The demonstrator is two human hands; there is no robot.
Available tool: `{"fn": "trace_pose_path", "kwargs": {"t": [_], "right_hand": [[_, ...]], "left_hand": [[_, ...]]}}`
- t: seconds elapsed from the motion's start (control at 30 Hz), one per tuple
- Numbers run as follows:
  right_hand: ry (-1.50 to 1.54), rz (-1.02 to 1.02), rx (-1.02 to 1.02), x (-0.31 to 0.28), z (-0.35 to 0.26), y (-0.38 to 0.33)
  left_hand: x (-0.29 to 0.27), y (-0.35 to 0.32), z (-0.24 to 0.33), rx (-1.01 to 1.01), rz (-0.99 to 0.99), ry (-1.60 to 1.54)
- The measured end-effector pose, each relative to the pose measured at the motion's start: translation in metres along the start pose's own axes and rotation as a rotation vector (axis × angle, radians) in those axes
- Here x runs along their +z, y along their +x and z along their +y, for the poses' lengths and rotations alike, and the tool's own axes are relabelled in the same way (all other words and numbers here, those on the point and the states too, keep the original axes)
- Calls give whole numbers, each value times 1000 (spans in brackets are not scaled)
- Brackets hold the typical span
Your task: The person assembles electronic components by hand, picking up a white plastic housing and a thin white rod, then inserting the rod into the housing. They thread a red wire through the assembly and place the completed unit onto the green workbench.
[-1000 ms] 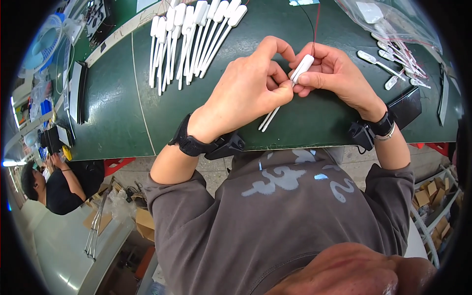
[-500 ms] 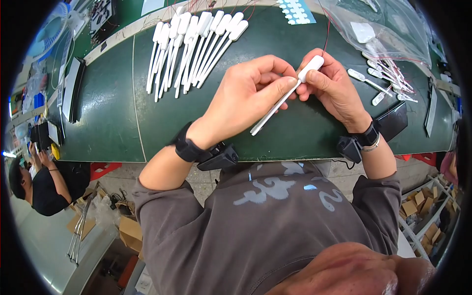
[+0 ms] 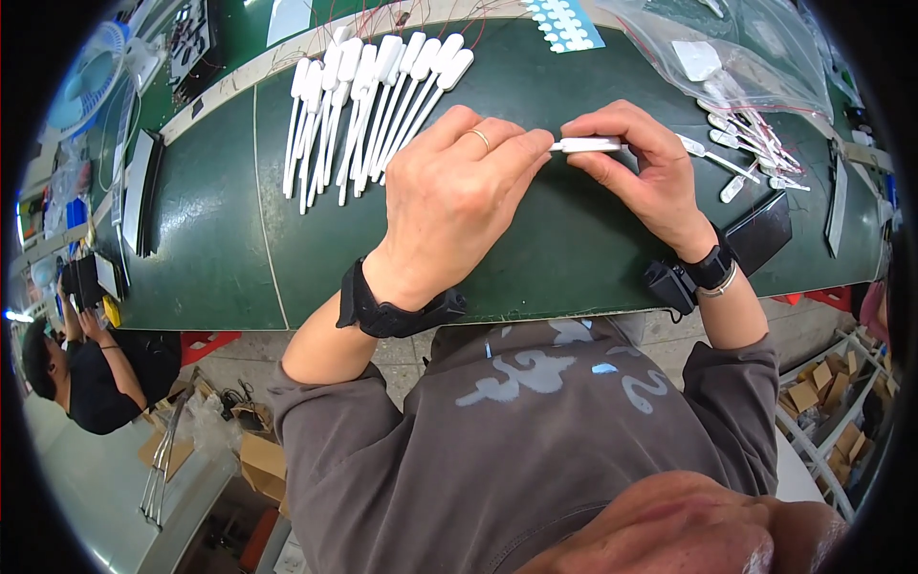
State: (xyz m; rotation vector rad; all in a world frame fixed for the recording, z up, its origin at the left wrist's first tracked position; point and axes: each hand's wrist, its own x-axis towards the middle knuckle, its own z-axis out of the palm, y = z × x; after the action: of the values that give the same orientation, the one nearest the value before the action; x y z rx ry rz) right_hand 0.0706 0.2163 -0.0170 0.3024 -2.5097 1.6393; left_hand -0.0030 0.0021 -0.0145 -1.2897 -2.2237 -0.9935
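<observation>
A white wand with a flat rounded head [image 3: 591, 144] is held sideways between my two hands over the table. My left hand [image 3: 459, 177], back turned up, pinches it at the narrow neck; most of its stem is hidden by that hand. My right hand [image 3: 641, 158] grips the head's far end between thumb and fingers. To the left, several similar white wands [image 3: 359, 105] lie in a fanned row, heads away from me, with thin red wires behind them. Smaller white pieces with wires [image 3: 746, 139] lie in a heap right of my right hand.
A clear plastic bag [image 3: 736, 57] lies at the back right, beside a light-blue sheet of white stickers [image 3: 566, 24]. A dark flat object [image 3: 760, 230] rests by my right wrist. Black strips [image 3: 143, 191] stand at the left. Another person [image 3: 100, 373] sits at far left.
The wand has turned from slanting toward me to lying sideways. My left hand has rolled over, back up, and my right hand has shifted its hold along the head.
</observation>
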Motion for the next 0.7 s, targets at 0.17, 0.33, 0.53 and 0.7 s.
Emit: {"fn": "trace_pose_path", "kwargs": {"t": [0.17,0.33,0.53,0.7], "right_hand": [[-20,-1,-92,2,4,3],[6,-6,-109,10,-7,11],[-98,64,-133,9,2,5],[-131,79,-227,9,-9,10]], "left_hand": [[5,1,-2,5,-3,-29],[-4,3,-6,35,39,-49],[1,8,-4,31,-85,-60],[-9,8,9,-20,-88,-113]]}}
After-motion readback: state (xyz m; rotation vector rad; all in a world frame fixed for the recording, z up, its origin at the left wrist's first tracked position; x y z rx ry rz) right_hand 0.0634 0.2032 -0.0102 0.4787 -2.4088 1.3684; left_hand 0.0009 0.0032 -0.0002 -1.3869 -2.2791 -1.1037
